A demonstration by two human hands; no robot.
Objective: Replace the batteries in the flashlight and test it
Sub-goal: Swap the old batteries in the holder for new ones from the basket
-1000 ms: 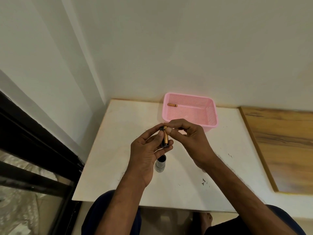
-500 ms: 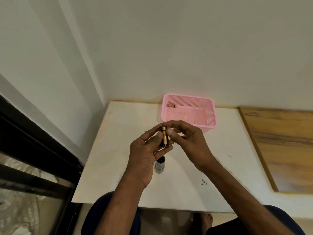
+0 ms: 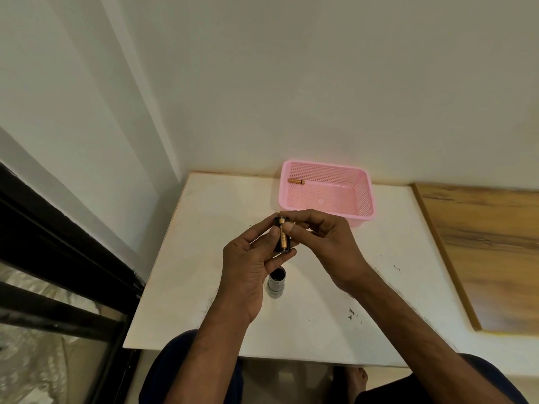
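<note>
At frame centre the flashlight body (image 3: 276,282) stands on the white surface (image 3: 186,258), above it the left hand (image 3: 253,258) grips a black holder (image 3: 281,235) while right hand (image 3: 320,243) fingers (image 3: 288,228) pinch its battery (image 3: 282,237), and farther up a pink basket (image 3: 361,196) holds another battery (image 3: 296,181).

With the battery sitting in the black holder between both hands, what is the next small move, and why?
Probably the right hand thumb presses the copper-and-black battery fully into the black plastic holder that the left hand steadies. The silver flashlight tube stands open on the white table, awaiting it.
</note>
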